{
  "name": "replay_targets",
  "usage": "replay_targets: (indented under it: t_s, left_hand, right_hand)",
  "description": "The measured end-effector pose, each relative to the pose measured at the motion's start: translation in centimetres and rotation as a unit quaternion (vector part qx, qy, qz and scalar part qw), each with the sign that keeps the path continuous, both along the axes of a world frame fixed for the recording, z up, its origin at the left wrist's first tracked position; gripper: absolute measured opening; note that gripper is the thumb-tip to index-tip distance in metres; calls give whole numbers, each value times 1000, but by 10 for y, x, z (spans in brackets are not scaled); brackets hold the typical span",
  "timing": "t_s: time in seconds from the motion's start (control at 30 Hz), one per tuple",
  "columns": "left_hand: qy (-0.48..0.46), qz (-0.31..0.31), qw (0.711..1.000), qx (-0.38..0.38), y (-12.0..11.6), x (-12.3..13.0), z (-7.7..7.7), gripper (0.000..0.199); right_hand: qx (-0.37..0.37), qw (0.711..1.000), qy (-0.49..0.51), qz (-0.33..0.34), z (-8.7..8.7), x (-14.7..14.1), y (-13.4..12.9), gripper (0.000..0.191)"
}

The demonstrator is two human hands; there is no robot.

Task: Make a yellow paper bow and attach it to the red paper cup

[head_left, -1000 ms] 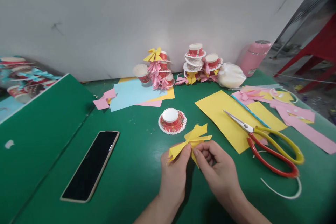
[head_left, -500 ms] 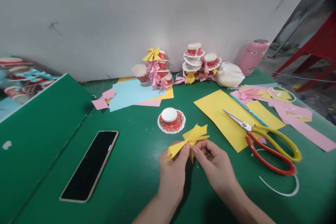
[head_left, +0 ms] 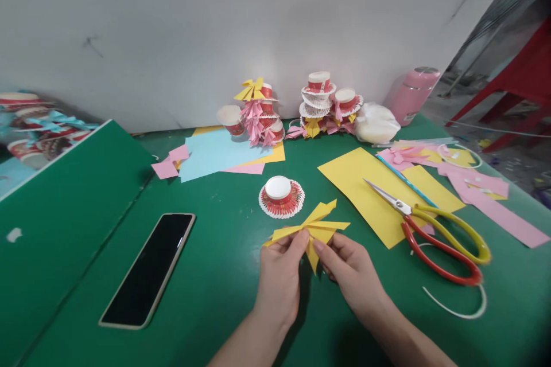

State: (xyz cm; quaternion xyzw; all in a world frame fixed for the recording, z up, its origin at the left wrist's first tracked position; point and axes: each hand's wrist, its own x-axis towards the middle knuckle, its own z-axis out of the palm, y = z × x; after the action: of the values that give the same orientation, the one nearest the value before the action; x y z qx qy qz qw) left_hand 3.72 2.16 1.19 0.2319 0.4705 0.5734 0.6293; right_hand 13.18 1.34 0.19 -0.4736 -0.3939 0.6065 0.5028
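A yellow paper bow [head_left: 321, 225] with folded, pointed ends is held between both hands above the green table. My left hand [head_left: 282, 269] pinches it near its middle, thumb on top. My right hand [head_left: 350, 264] grips its lower right part between thumb and fingers; some of those fingers are hidden. Just beyond the bow sits a small hat-like piece [head_left: 282, 198], made from a red and white paper cup with a fringed, spread brim. To the right lie open-bladed scissors [head_left: 402, 206] with one red and one yellow handle, partly over yellow paper [head_left: 359, 183].
A phone [head_left: 148, 269] lies at the left. Behind are blue paper [head_left: 215, 157], stacked cup hats [head_left: 318, 97] with bows, a white bag [head_left: 377, 122] and a pink bottle [head_left: 416, 94]. Pink paper scraps [head_left: 495, 200] and a blue pencil [head_left: 407, 180] lie right.
The yellow bow has been turned and its ends spread wider, with one point now hanging down between the hands. Both hands still hold it in nearly the same spot.
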Motion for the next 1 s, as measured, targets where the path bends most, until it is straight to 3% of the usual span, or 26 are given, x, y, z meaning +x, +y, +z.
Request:
replay_targets:
  t_s: [0.17,0.5,0.67,0.87,1.0]
  left_hand:
    - [-50,-51,997,-11,1,0,3,13]
    - [-25,-50,998,-36,3,-3,4,12]
    - [-28,-42,998,-45,5,-3,5,13]
    - [-7,-53,997,-47,4,-4,5,14]
    - [4,-62,997,-45,4,-5,5,16]
  right_hand:
    - [-4,1000,7,-26,3,-1,1,29]
    - [-11,999,14,-43,-6,7,1,40]
    - [-9,998,39,-55,-10,13,2,33]
    - [5,999,49,-23,-8,15,0,14]
    - [10,1000,18,-23,-2,12,1,21]
